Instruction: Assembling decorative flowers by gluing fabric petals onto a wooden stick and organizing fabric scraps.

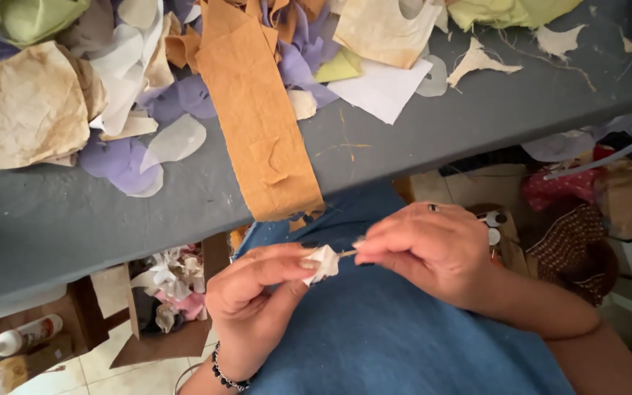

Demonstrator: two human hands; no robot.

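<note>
My left hand [254,296] pinches a small crumpled white paper piece [322,262] between thumb and forefinger, over my blue-clad lap. My right hand [429,249] is closed on a thin stick [346,254] that pokes into the white piece. A ring sits on a right-hand finger and a dark bead bracelet [224,374] circles my left wrist. Both hands are below the front edge of the grey table [74,219].
On the table lie an orange-brown paper strip [257,117] hanging over the edge, crumpled beige paper [27,110], purple and white scraps [122,157] and green pieces. Below left is a cardboard box with paper flowers [173,285] and a white glue bottle [23,336]. Fabric bags [572,234] are at right.
</note>
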